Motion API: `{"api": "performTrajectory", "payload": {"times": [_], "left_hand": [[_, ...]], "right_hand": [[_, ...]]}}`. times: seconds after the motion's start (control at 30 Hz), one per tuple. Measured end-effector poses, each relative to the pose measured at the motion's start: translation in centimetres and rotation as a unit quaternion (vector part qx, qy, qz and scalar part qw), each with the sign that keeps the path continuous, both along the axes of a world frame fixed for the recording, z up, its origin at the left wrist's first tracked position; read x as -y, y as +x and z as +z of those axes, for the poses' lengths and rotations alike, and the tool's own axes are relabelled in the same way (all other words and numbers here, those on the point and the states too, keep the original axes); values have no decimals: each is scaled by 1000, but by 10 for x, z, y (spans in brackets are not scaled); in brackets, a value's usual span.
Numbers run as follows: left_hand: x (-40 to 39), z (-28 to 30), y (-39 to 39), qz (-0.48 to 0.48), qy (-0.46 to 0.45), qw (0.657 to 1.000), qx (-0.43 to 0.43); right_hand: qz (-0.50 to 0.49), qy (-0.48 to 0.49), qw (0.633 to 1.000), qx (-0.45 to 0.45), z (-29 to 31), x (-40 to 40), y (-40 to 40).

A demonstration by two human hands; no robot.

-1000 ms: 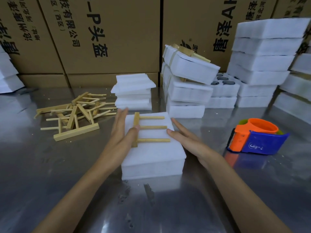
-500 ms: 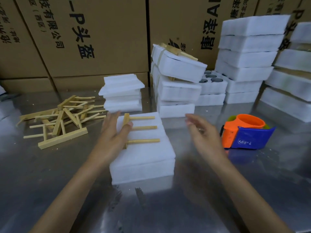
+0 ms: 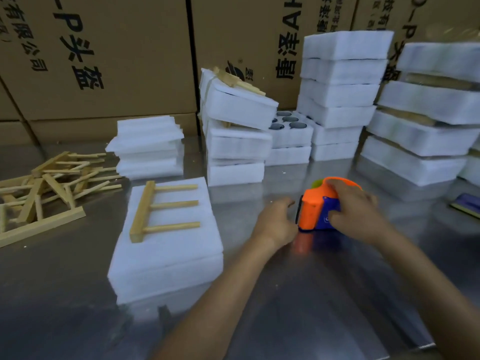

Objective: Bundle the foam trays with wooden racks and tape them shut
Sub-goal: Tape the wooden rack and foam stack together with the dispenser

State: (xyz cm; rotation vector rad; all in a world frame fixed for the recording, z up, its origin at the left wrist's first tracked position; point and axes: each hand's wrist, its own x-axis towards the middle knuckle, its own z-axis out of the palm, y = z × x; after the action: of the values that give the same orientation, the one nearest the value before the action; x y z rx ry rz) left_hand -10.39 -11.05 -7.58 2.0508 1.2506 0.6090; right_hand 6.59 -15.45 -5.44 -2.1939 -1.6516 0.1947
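Tape dispenser (image 3: 318,207) is gripped by the right hand (image 3: 354,213); the left hand (image 3: 275,222), loosely curled, holds nothing. Tape should be pulled squarely over the wooden rack (image 3: 155,210) on the foam trays (image 3: 166,253), mid-worktop (image 3: 298,294).

Packing station in a warehouse or small factory.

Walled in at the back by large brown cardboard cartons (image 3: 109,63) printed with black Chinese characters, stacked tight against a bare, shiny metal bench (image 3: 65,294). Crowded with stock in bulk: white foam trays (image 3: 340,81) piled in tall columns, a lower pile of thin foam sheets (image 3: 148,146), a loose heap of wooden racks (image 3: 49,183). Finished, taped bundles (image 3: 233,120) stacked beside them. Equipped with an orange and blue tape dispenser (image 3: 314,209), a typical packing-line hand tool.
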Motion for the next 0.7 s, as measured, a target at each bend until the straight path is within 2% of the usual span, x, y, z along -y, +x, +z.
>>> {"api": "performTrajectory", "payload": {"times": [0.13,0.23,0.37,0.43,0.57,0.7], "left_hand": [[-14,-17,7,52,33,994,87],[-19,-24,10,68,22,987,142],[-18,-25,9,97,20,979,176],[-14,-21,7,107,43,978,171],[3,-8,1,99,150,980,87],[22,6,-21,136,162,976,57]], "right_hand": [[-1,17,999,35,-9,-3,7],[1,25,998,64,-12,-5,8],[6,65,996,62,-11,-5,9],[22,82,993,78,-12,-2,9],[54,81,988,119,-13,-2,12],[72,51,985,146,-7,-11,21]]}}
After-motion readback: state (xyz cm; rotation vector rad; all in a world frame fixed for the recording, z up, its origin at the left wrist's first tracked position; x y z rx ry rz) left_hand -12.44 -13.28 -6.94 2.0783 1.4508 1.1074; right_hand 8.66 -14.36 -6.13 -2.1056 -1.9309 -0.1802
